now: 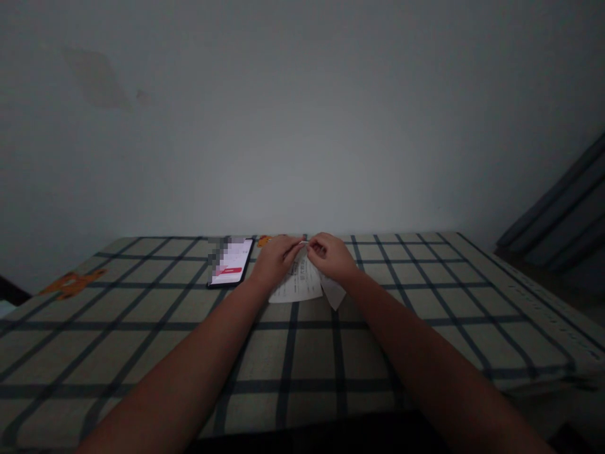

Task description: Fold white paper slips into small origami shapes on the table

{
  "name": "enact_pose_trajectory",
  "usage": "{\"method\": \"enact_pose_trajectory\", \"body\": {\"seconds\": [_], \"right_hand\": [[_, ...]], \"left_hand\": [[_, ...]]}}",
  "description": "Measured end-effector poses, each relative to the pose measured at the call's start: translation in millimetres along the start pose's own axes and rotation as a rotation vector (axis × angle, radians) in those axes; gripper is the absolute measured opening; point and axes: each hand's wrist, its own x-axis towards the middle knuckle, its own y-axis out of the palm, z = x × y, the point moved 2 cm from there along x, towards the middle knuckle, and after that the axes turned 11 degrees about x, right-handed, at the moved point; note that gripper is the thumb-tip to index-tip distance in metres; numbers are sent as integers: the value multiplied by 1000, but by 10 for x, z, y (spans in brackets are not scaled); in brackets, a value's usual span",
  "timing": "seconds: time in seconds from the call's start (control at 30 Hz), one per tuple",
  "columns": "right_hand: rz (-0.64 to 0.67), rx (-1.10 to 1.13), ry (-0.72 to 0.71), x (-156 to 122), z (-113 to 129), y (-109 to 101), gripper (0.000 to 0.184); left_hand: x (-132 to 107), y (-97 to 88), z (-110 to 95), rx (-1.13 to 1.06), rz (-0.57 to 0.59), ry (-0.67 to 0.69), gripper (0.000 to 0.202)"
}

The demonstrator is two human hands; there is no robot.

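Note:
A printed sheet of paper (299, 287) hangs folded beneath both hands, its lower edge near the checked cloth. My left hand (278, 257) pinches the paper's top edge between thumb and fingers. Close beside it, my right hand (331, 253) has its fingers curled on the same top edge. A pointed flap of the paper slants down below the right hand. The fingers partly cover the upper part of the sheet, and the print is too small to read.
Left of the hands lies a phone (231, 263) with its screen lit. A checked cloth (312, 353) with orange animal figures covers the table, which meets a pale wall (302, 126). Dark folded fabric (558, 202) hangs at the right.

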Motion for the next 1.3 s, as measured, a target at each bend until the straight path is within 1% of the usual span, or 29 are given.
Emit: {"method": "enact_pose_trajectory", "body": {"seconds": [0.2,0.33,0.43,0.53,0.67,0.77,0.93,1.03,1.1,1.17,1.23,1.3], "right_hand": [[11,-36,-19,7,-19,-1,12],[23,-63,-32,3,-23,-23,12],[62,-46,-36,2,-26,-34,12],[85,8,-7,8,-31,-52,14],[93,95,65,24,-47,-78,16],[93,207,145,29,-91,-89,18],[4,392,277,30,-220,-97,21],[-10,472,325,32,-286,-65,23],[21,515,361,28,-307,-31,23],[94,527,359,19,-294,2,22],[156,464,318,11,-258,21,17],[181,362,294,6,-226,30,14]], "left_hand": [[9,14,16,-38,3,31,28],[24,1,28,-48,33,28,27],[28,-8,43,-76,52,24,27],[27,-4,62,-104,59,9,27],[27,10,92,-160,66,-48,28],[28,10,112,-209,85,-103,29],[21,-28,130,-286,41,-279,33],[22,-40,113,-250,36,-333,34],[22,-38,99,-212,29,-352,33],[17,-29,81,-186,25,-348,31],[6,-20,56,-154,11,-329,30],[-8,-12,27,-137,-3,-317,29]]}}
